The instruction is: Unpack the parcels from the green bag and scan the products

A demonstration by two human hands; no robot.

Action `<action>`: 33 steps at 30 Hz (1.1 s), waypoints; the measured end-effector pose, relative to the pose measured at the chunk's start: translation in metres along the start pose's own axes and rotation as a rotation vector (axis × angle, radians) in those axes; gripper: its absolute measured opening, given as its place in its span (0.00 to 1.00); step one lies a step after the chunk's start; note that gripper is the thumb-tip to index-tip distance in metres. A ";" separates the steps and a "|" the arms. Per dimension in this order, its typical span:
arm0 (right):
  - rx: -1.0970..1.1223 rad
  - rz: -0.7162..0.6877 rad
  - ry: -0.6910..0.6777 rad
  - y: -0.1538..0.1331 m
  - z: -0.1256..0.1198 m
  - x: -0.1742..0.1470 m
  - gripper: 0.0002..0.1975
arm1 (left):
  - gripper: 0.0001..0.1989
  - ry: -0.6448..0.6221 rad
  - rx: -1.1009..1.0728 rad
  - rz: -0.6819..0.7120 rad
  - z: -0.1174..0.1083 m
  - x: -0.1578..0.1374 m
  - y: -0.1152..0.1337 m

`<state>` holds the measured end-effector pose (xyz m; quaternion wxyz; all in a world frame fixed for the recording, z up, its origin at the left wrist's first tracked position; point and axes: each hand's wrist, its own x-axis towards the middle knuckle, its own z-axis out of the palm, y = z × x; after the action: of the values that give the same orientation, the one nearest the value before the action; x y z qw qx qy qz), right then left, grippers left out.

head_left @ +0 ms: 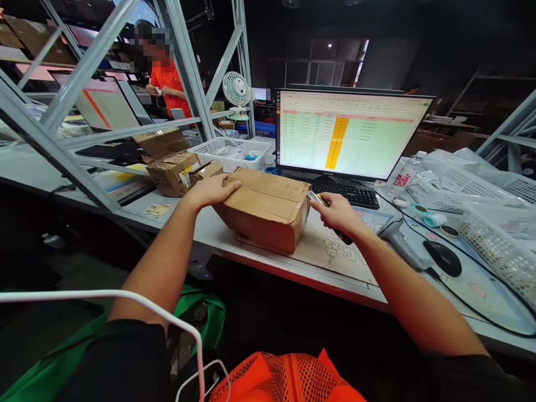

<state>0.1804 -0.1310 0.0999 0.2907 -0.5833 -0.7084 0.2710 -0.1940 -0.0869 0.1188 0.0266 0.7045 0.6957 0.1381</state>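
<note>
A closed brown cardboard box (268,195) sits near the front edge of the white table. My left hand (213,190) rests on its left end, the thumb over the top edge and the fingers at the far side. In my right hand (335,212) is a box cutter (320,199) with a yellow and black handle, the fingers wrapped round it. Its blade points at the upper right edge of the box; whether it cuts into the cardboard I cannot tell. Under the box lies a flat cardboard sheet (335,254) with outlined characters.
Behind the box stand a monitor (352,134) and a keyboard (347,190). To the right lie a scanner (404,243), a mouse (443,257) and white baskets (498,245). An opened carton (171,170) and metal frame posts are at left. A co-worker in orange (170,84) stands beyond.
</note>
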 end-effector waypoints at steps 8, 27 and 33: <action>-0.005 0.062 -0.031 -0.011 -0.002 0.030 0.13 | 0.37 0.379 0.018 0.173 0.032 -0.089 0.044; -0.523 -0.100 0.080 -0.023 -0.054 -0.015 0.13 | 0.36 0.725 -0.064 0.350 0.088 -0.099 0.052; -0.928 -0.481 0.073 -0.127 0.008 0.034 0.16 | 0.31 0.868 -0.093 0.309 0.124 -0.094 0.053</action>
<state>0.0844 -0.1198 0.1902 0.0803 -0.4804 -0.8574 -0.1663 -0.1133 -0.1617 -0.0032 -0.2566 0.6748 0.5224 0.4537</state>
